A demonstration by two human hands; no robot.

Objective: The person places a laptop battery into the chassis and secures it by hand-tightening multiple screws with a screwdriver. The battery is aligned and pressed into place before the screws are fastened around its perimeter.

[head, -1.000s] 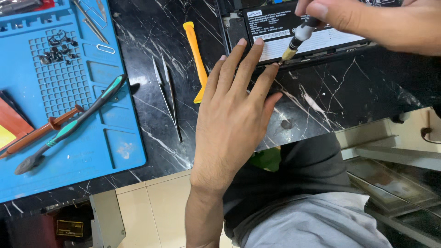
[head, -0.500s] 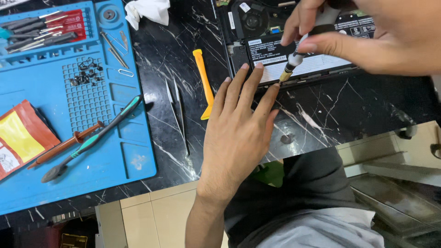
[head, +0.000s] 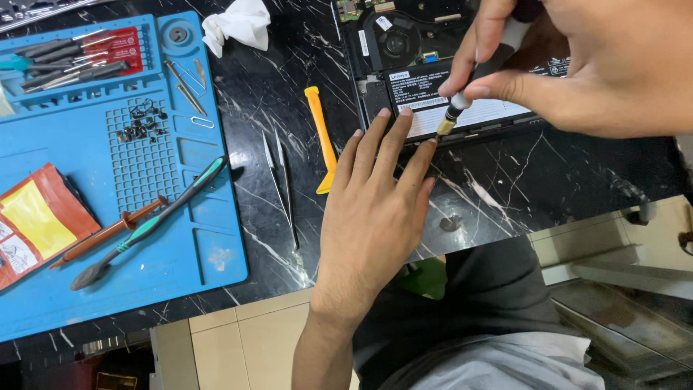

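Right hand is gripping a small screwdriver w/ thumb and fingers closed round the shaft, tip sitting down on the near edge of the opened laptop, right by the lower rim of the battery. Left hand is lying flat and open, fingers spread, palm on the black marble table, fingertips touching the laptop's near edge just beside the driver tip; it's holding nothing, prob. steadying the chassis. Progress, as I'm reading it: bottom cover is already off, since fan and board are showing; a pile of small black screws is sitting on the grid of the blue work mat, so a good no. of screws look already out. Driver is working at one spot on the near edge; can't tell whether that screw is loose or tight, too small. Battery is sitting in place, so internals look mostly untouched. Lying unused: orange pry tool and tweezers on the table between mat and left hand, teal-handled brush and a syringe on the mat, driver bits in the mat's top tray, white tissue near the top, orange-yellow packet at the left edge.
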